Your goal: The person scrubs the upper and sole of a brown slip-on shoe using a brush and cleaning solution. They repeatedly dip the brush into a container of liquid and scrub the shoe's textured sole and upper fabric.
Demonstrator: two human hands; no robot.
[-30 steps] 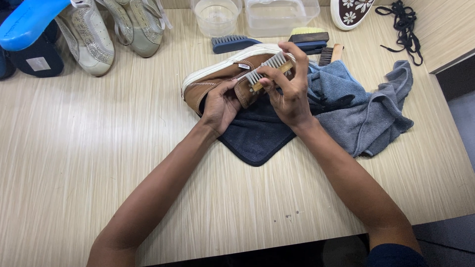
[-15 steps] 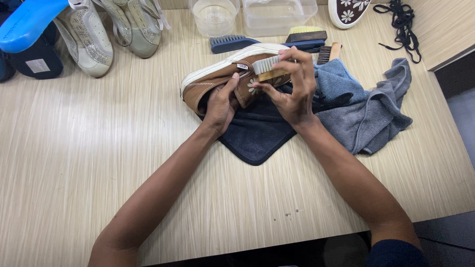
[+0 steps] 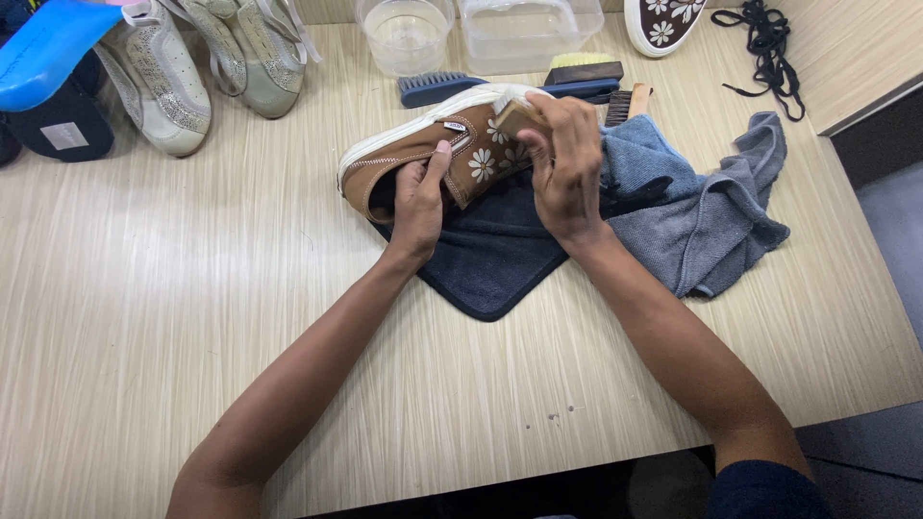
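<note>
A brown sneaker (image 3: 413, 154) with white daisies and a white sole lies tilted on its side over a dark blue cloth (image 3: 490, 255). My left hand (image 3: 419, 200) grips it at the heel opening, thumb on the side panel. My right hand (image 3: 567, 163) is closed around a small wooden brush (image 3: 514, 111) with pale bristles and presses it onto the sneaker's upper near the toe. The toe end is hidden behind that hand.
A grey-blue towel (image 3: 716, 207) is bunched at the right. Behind the shoe lie a blue-handled brush (image 3: 437, 86), a dark brush (image 3: 584, 72), two clear water tubs (image 3: 404, 34), a pale sneaker pair (image 3: 192, 58), another flowered shoe (image 3: 663, 19) and black laces (image 3: 764, 53).
My right hand has slid the brush along the sneaker's upper toward the toe, uncovering the daisy panel. My left hand keeps its grip at the heel.
</note>
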